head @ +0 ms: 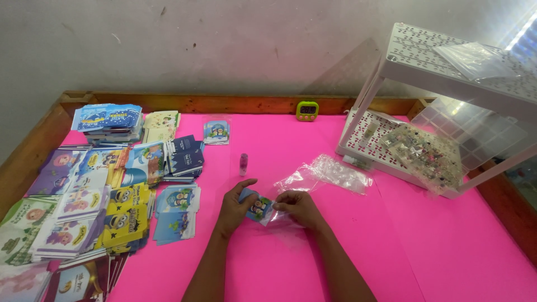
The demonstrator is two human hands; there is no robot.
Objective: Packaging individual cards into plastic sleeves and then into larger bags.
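Here: pink table [313, 246], grey wall [224, 50] | hands — left hand [234, 208], right hand [302, 208] — pinching small card [259, 208]

Daylight enters from the upper right, where a window [523, 36] blows out to white-blue. The pink table cover [291, 257] is bright and evenly lit, almost oversaturated. The white rack [447, 61] casts a faint slanted shadow on the grey wall [224, 45]. Clear plastic bags [330, 173] catch small glints. Focus is sharp at centre; straight edges bow slightly toward the frame's corners.
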